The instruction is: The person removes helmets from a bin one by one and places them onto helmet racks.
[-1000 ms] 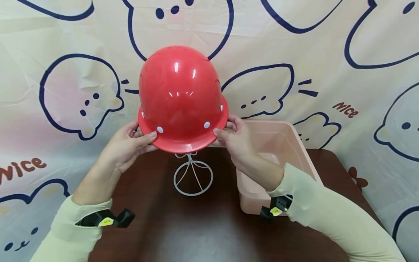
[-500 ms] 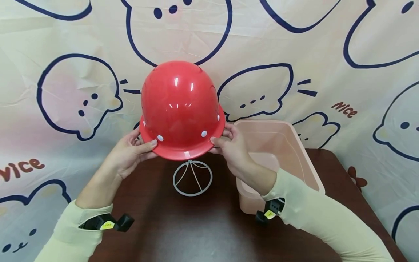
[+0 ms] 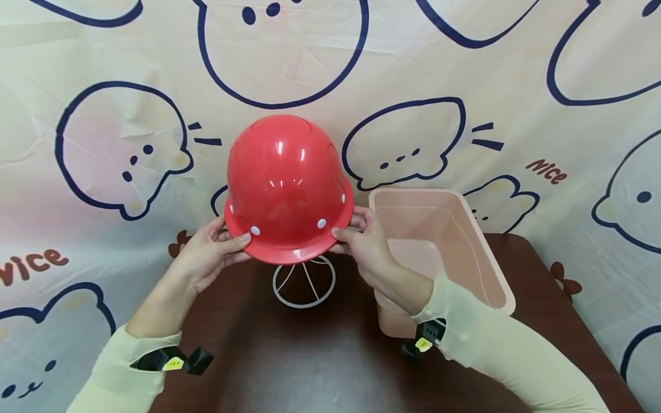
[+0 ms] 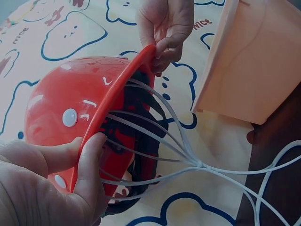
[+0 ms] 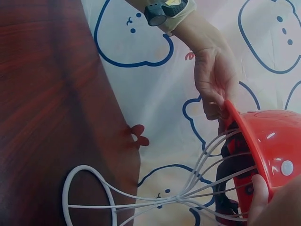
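A glossy red hard hat (image 3: 286, 178) with white rivets is held between both hands over a white wire stand (image 3: 304, 298). My left hand (image 3: 209, 252) pinches the brim on the left, thumb on top and fingers beneath. On the right side, my right hand (image 3: 366, 244) pinches the brim the same way. In the left wrist view, the upper wires of the stand (image 4: 188, 162) reach up inside the hat, among its dark inner straps (image 4: 146, 117). The right wrist view also has the stand's wires (image 5: 178, 197) entering the hat's opening. From the head view the stand's top is hidden by the hat.
A pink plastic bin (image 3: 444, 258) stands on the dark brown table (image 3: 310, 367), right of the stand and close to my right forearm. A cartoon-printed cloth (image 3: 413, 69) hangs behind the table.
Both hands have lowered the hard hat over the wire stand, which now shows only its base and lower wires in the head view. The grip on the brim stays the same.
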`<state>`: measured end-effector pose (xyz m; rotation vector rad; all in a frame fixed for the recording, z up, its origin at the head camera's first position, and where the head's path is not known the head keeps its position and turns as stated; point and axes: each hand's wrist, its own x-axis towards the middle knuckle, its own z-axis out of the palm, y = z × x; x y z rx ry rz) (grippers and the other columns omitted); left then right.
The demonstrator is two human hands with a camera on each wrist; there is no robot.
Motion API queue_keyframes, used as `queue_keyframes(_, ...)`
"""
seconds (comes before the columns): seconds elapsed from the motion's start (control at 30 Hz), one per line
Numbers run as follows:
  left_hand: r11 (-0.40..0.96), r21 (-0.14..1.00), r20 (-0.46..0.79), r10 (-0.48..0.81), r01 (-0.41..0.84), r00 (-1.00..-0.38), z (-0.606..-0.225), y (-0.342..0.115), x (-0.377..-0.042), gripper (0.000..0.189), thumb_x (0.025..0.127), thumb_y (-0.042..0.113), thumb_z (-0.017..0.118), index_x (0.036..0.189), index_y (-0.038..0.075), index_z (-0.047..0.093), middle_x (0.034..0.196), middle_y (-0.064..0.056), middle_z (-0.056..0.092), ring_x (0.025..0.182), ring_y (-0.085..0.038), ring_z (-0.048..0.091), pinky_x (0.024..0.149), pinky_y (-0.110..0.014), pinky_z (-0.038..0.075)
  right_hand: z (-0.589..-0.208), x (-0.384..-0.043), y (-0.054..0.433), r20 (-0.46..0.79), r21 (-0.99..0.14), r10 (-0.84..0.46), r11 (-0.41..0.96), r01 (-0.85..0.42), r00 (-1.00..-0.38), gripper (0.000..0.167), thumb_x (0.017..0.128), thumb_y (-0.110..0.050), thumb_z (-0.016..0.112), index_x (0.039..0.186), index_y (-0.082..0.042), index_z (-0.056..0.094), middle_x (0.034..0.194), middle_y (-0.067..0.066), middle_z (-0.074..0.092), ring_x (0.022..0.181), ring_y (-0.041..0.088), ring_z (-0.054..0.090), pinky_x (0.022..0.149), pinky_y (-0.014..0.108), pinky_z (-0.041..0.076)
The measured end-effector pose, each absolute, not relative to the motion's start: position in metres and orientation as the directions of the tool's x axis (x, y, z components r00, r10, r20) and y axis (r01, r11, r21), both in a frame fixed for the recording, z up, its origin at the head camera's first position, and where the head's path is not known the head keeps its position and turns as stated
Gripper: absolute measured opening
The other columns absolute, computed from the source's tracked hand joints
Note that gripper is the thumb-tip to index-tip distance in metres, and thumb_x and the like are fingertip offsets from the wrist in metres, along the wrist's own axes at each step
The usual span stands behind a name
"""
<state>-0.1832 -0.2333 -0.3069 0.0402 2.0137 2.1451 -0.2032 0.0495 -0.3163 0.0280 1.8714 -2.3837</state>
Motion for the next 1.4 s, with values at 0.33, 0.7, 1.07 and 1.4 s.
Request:
queue_keyframes(0.33, -0.018, 0.992, -0.119, 0.15, -0.123, -0.982, -0.323, -0.233, -0.178, 0.078, 0.097, 0.016, 0.071, 0.16, 0.017, 0.025, 0.125, 0.003, 0.063, 0.102, -0.016, 0.073, 0.088, -0.032, 0.058, -0.331, -0.201, 0.052, -0.109, -0.967, -0.095, -0.218, 0.128, -0.989, 0.055, 0.095, 0.003, 0.066, 0.143, -0.008, 0.04, 0.122, 0.017, 0.059, 0.087, 0.02, 0.074, 0.077, 0.031, 0.061)
queue_keyframes(0.7, -0.022, 0.995, -0.094, 0.15, -0.098, -0.984, -0.327, -0.235, -0.177, 0.073, 0.097, 0.015, 0.07, 0.157, 0.016, 0.028, 0.127, 0.003, 0.061, 0.103, -0.017, 0.072, 0.088, -0.032, 0.059, -0.334, -0.203, 0.054, -0.09, -0.97, -0.138, -0.213, 0.119, -0.986, 0.056, 0.096, 0.003, 0.064, 0.144, -0.005, 0.037, 0.122, 0.021, 0.061, 0.087, 0.019, 0.074, 0.078, 0.032, 0.061)
queue_keyframes(1.07, 0.061, 0.993, -0.11, 0.173, -0.101, -0.979, -0.328, -0.24, -0.181, 0.077, 0.097, 0.017, 0.071, 0.158, 0.013, 0.024, 0.137, -0.004, 0.052, 0.104, -0.017, 0.07, 0.087, -0.033, 0.059, -0.325, -0.206, 0.066, -0.106, -0.98, -0.255, -0.137, 0.144, -0.961, 0.061, 0.096, 0.0, 0.064, 0.149, -0.004, 0.034, 0.127, 0.022, 0.062, 0.095, 0.021, 0.072, 0.088, 0.04, 0.059)
queue_keyframes(1.4, 0.268, 0.958, -0.141, 0.137, -0.101, -0.98, -0.316, -0.262, -0.181, 0.085, 0.103, 0.04, 0.059, 0.163, 0.005, 0.01, 0.149, -0.019, 0.047, 0.102, -0.008, 0.07, 0.09, -0.034, 0.058, -0.311, -0.22, 0.11, -0.063, -0.995, -0.153, 0.083, 0.051, -0.986, 0.064, 0.101, -0.012, 0.058, 0.155, 0.003, 0.027, 0.14, 0.025, 0.048, 0.112, 0.028, 0.063, 0.098, 0.041, 0.055)
